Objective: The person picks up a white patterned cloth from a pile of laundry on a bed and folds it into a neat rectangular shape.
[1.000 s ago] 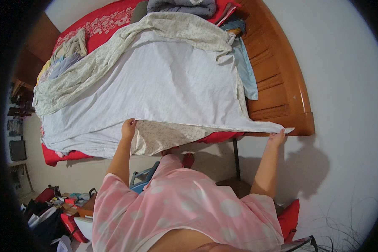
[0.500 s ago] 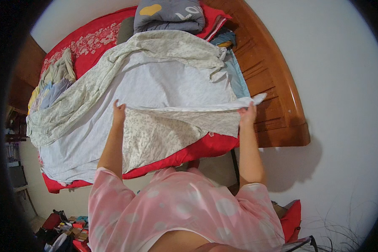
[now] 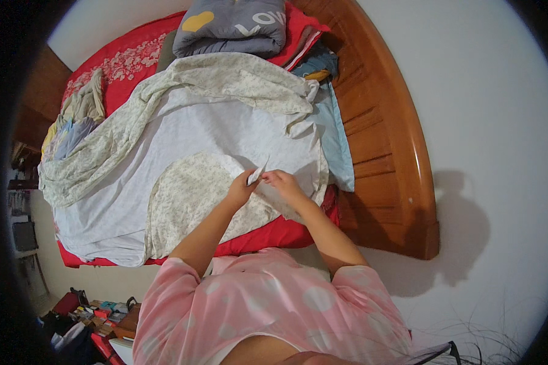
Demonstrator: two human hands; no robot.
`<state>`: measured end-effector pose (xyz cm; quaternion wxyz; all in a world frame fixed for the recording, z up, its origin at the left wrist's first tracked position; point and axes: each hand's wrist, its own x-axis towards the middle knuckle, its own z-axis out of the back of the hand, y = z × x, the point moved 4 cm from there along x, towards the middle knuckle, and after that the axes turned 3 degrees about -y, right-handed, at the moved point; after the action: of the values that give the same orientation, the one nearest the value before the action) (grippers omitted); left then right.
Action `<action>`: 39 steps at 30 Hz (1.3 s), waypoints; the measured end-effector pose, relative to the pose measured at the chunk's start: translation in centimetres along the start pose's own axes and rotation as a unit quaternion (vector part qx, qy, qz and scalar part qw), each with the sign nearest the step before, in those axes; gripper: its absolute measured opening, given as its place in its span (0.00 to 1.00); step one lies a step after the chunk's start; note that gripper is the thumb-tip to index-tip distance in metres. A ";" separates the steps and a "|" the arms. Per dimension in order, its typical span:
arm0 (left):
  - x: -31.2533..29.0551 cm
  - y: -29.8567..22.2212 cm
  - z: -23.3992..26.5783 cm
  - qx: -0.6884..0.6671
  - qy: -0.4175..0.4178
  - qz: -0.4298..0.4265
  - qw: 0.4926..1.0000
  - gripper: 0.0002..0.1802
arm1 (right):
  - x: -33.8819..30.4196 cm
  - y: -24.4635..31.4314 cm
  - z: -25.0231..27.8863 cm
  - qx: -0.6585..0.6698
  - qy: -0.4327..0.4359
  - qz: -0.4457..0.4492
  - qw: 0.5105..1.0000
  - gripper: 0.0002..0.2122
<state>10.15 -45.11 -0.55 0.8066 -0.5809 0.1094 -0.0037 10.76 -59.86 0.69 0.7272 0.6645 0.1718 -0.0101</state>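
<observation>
Floral cover, white side mostly up, is spread over the red bedsheet, near edge folded back to show print. Your left hand is pinched on its white corner; right hand has fingertips at that corner, can't tell if clamped. Advice: pinch the seam, not loose cloth; pull tension evenly; smooth slack before letting go. Writing: large pale letters beside a yellow heart on the gray quilt; no brand label legible.

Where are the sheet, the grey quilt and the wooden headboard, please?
Sheet (image 3: 192,137), head view: middle of its white side.
Grey quilt (image 3: 226,24), head view: its upper face.
Wooden headboard (image 3: 371,128), head view: its panelled face.
</observation>
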 end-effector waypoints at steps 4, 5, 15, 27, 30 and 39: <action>-0.3 0.7 -1.1 0.021 0.006 0.046 0.999 0.11 | 5.2 -2.4 11.8 -0.084 -0.174 -0.017 0.981 0.15; 0.0 -0.2 -1.9 -0.019 0.009 0.066 0.998 0.11 | 7.7 -4.6 16.3 -0.150 -0.211 0.008 0.966 0.14; -2.1 0.0 -0.6 -0.134 -0.089 0.168 0.973 0.10 | 24.3 -8.4 17.8 -0.252 -0.095 -0.077 0.960 0.18; 0.6 -1.0 -0.5 -0.129 -0.071 0.175 0.974 0.07 | 33.6 1.3 20.5 0.092 -0.232 -0.007 0.968 0.11; 4.8 -3.8 -2.3 -0.092 -0.014 0.137 0.986 0.06 | 36.5 1.5 27.6 -0.004 -0.263 0.071 0.962 0.16; 5.8 -2.7 -2.4 -0.098 0.002 0.141 0.985 0.07 | 25.0 -10.5 25.5 -0.093 -0.247 -0.100 0.959 0.24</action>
<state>15.68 -49.03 0.29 0.7381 -0.6357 0.1919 0.1193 37.73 -80.49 -14.54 0.8006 0.5504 0.0527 -0.2310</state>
